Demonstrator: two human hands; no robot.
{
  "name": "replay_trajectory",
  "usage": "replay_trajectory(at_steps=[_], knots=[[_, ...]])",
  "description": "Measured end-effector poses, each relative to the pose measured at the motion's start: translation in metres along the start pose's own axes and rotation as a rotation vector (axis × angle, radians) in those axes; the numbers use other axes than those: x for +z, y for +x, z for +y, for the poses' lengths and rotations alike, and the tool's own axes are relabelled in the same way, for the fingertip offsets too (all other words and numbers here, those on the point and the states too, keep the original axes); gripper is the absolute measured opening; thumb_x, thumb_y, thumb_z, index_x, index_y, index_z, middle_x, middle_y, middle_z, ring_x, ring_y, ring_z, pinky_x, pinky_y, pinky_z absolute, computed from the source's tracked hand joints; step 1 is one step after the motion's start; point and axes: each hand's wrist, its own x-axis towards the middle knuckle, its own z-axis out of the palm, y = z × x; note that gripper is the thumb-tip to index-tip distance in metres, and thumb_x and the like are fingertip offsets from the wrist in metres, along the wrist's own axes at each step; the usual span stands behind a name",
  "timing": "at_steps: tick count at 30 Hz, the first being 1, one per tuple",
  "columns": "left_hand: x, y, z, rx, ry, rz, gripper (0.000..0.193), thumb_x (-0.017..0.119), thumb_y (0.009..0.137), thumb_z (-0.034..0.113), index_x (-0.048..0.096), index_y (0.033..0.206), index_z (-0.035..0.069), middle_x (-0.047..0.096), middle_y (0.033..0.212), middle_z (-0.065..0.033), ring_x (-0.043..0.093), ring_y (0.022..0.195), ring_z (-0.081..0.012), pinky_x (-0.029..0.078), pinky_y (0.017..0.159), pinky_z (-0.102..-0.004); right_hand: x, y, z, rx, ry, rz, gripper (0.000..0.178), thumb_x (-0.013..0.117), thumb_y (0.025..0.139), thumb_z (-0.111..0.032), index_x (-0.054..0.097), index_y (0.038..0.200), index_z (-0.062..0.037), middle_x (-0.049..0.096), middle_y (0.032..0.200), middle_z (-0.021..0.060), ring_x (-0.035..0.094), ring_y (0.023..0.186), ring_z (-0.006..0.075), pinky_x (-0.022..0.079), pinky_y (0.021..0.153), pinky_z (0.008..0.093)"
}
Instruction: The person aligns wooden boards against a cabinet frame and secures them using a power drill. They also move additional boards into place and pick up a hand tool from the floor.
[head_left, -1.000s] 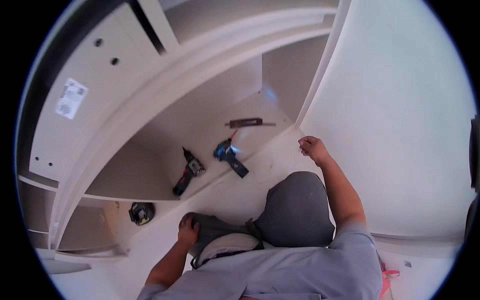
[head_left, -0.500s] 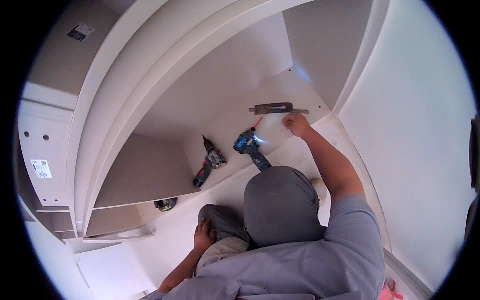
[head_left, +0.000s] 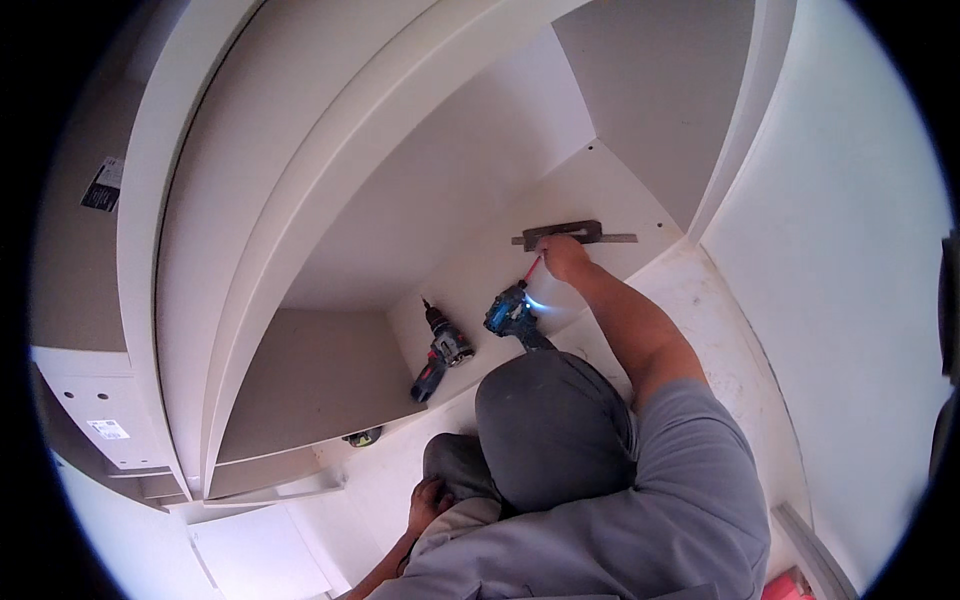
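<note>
My right hand (head_left: 563,257) has its fingers pinched together at the tip of a long red driver bit (head_left: 531,270). Whatever lies between those fingers is too small to make out. The bit sits in a blue and black impact driver (head_left: 508,314), which rests on the white cabinet board with its light on, its handle partly hidden behind my knee. Just beyond the hand lies a dark, slotted, frame-like tool with a thin metal strip (head_left: 612,238). My left hand (head_left: 430,503) rests over my left knee, holding nothing.
A grey and black drill with red details (head_left: 440,350) lies left of the impact driver. A small black and green object (head_left: 363,437) sits near the cabinet's front edge. Curved-looking cabinet edges (head_left: 330,140) rise at left; a white wall (head_left: 850,250) stands at right.
My right hand has moved left, from beside the metal strip's right end to the red bit's tip. The impact driver's light stays on, and my left hand remains on the knee.
</note>
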Motion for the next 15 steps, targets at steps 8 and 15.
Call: replay_trajectory(at_steps=[8, 15], knots=[[-0.003, 0.011, 0.006, -0.101, -0.014, 0.025, 0.047, 0.072, 0.090, 0.036, 0.065, 0.126, 0.008, 0.060, 0.136, -0.0208, 0.052, 0.130, -0.0406, 0.046, 0.109, -0.0493, -0.001, 0.017, 0.009, -0.082, -0.047, -0.108, 0.017, 0.060, 0.083, -0.008, 0.074, 0.092, -0.0081, 0.073, 0.101, 0.0187, 0.069, 0.101, 0.0381, 0.055, 0.090, 0.0483], [-0.002, 0.005, 0.002, -0.074, 0.008, 0.065, 0.044, 0.073, 0.088, 0.034, 0.066, 0.124, 0.011, 0.060, 0.134, -0.0203, 0.054, 0.128, -0.0399, 0.048, 0.107, -0.0496, 0.002, 0.031, -0.002, -0.045, -0.214, -0.144, 0.019, 0.061, 0.083, -0.015, 0.077, 0.091, -0.0085, 0.073, 0.102, 0.0203, 0.070, 0.099, 0.0391, 0.056, 0.089, 0.0486]])
